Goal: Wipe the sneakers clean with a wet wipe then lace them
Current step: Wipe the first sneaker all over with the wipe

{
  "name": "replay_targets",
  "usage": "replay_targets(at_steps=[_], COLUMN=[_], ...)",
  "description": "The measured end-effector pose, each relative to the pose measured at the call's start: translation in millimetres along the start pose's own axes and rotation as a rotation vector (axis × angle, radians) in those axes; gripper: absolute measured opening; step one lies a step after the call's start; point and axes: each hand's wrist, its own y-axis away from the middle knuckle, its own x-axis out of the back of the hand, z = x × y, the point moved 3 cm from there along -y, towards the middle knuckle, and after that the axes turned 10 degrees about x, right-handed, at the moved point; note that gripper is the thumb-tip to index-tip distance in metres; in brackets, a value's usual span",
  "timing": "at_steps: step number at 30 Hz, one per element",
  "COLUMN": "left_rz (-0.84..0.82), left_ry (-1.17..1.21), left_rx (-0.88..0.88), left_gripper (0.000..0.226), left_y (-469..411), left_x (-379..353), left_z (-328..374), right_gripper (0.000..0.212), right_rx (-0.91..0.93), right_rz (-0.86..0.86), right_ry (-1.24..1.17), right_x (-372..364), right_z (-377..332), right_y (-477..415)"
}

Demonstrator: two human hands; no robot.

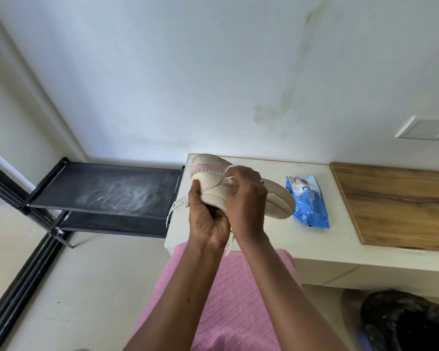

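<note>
1. Held up in the air over the left end of the white table: a beige sneaker with a pink band round the heel, tipped on its side, heel to the upper left, toe and pale sole toward the right.
2. Gripped from below by the left hand, fingers curled under the shoe, thumb pressed against its near side.
3. Covered from above by the right hand, fingers curled over the top, fingertips pinching the white lace close to the shoe's opening.
4. One loose end of the lace hanging off the heel side to the left, past the table edge; another strand dangling between the two wrists.
5. Lying flat on the table just right of the toe, partly hidden behind the sole: a blue pack of wet wipes.
6. Farther right on the same table, apart from the pack: a wooden board.
7. Just beside the table's left end: a black shoe rack, top shelf smeared with pale dust.
8. Below the forearms, a pink ribbed garment; at lower right, under the table, a black bag.
</note>
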Motion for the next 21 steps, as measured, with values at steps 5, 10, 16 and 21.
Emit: replay_targets(at_steps=[5,10,16,21], left_rz=[0.056,0.063,0.041,0.085], left_ry=[0.005,-0.041,-0.074,-0.005], left_rx=[-0.045,-0.091,0.041,0.042], left_gripper=[0.043,0.031,0.046,0.043], left_y=[-3,1,0,-8], left_x=[3,0,0,8], left_z=[19,17,-2,9], right_gripper=[0.032,0.034,0.016,0.023], right_rx=[0.202,-0.168,0.013,0.286], right_rz=[-0.096,0.000,0.088,0.004], right_ry=[0.043,0.110,-0.113,-0.010], right_x=[11,18,7,12], right_z=[28,62,-1,17], right_y=[11,17,20,37])
